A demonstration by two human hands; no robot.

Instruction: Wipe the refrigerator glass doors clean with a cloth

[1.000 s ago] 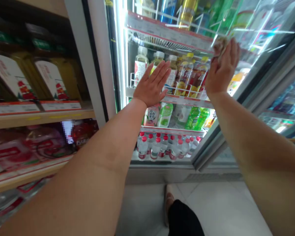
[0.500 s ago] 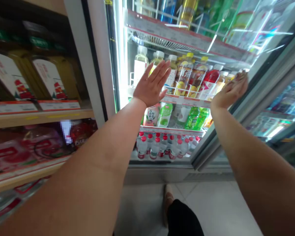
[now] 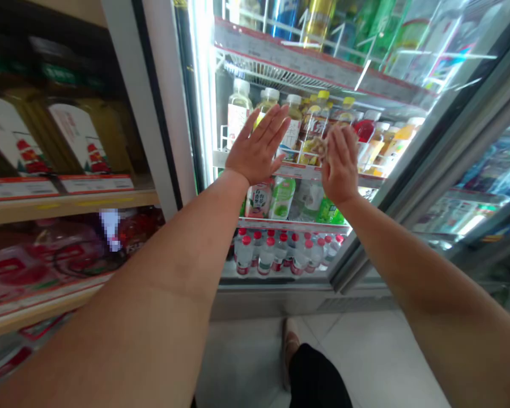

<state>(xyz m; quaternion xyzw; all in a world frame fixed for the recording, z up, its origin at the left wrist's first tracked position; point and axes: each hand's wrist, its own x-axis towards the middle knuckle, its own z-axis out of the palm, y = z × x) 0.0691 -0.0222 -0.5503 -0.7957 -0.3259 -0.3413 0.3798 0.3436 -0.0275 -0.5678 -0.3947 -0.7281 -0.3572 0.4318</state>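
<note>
My left hand (image 3: 257,143) is stretched flat, fingers together and thumb apart, and appears to rest on the glass door (image 3: 368,71) of a lit drinks fridge. Nothing is in it. To its right, my right hand (image 3: 340,164) is raised against the glass, its fingers pressed over a crumpled brownish cloth (image 3: 318,146). Most of the cloth is hidden beneath the fingers. Behind the hands stand bottles on fridge shelves, among them a white-capped bottle (image 3: 239,113) and a red drink bottle (image 3: 365,129).
Small red-capped water bottles (image 3: 267,256) fill the fridge bottom. A metal door frame (image 3: 365,249) slants along the right, with another fridge (image 3: 471,181) beyond. Wooden shelves (image 3: 80,199) with large oil bottles (image 3: 79,133) stand at left. Below is a tiled floor (image 3: 246,351).
My right hand has swept left across the glass with the cloth, from near the door's right edge to beside my left hand. My left hand stays nearly in place.
</note>
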